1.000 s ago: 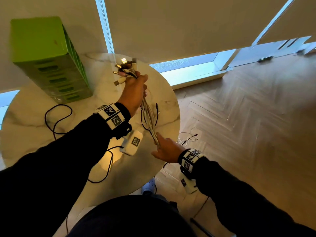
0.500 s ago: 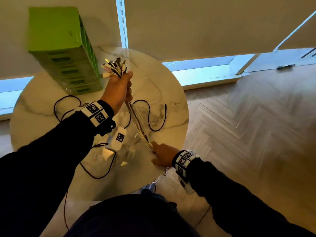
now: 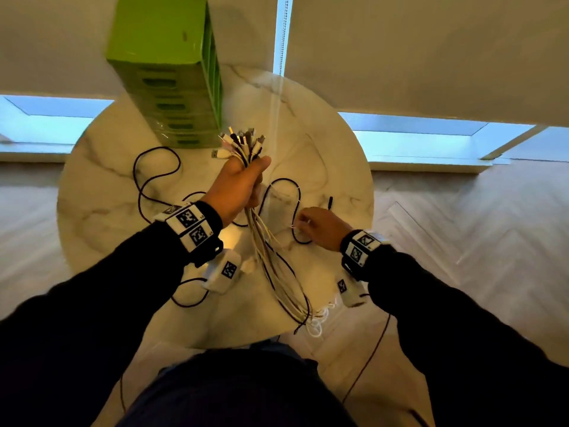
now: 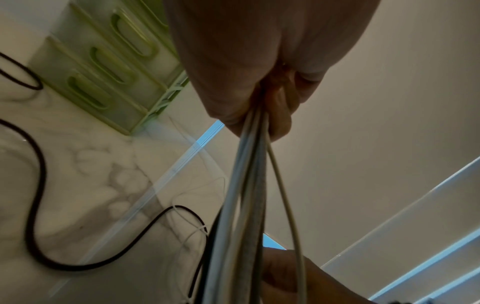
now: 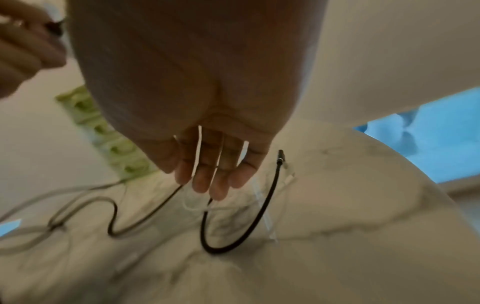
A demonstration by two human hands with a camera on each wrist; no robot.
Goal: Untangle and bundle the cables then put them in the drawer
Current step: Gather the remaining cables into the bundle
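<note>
My left hand (image 3: 243,183) grips a thick bundle of mostly white cables (image 3: 277,272) just below their plugs (image 3: 243,143) and holds it upright over the round marble table (image 3: 332,167). In the left wrist view the cable bundle (image 4: 244,205) runs down out of the left hand's fist (image 4: 249,102). Its loose ends trail past the table's near edge. My right hand (image 3: 311,224) is low over the table, its fingers (image 5: 207,176) straight and pointing down at a thin white wire (image 5: 192,205) and a black cable (image 5: 228,242). The green drawer unit (image 3: 172,87) stands closed at the back.
The black cable (image 3: 154,180) snakes across the table from the left to its plug (image 3: 331,201) on the right. Behind the table are white blinds and low windows. Wooden floor surrounds it, and a thin cord (image 3: 369,359) hangs by my right side.
My right hand has let go of the bundle's lower part and moved up and right to the black cable on the table. The left hand still holds the bundle raised.
</note>
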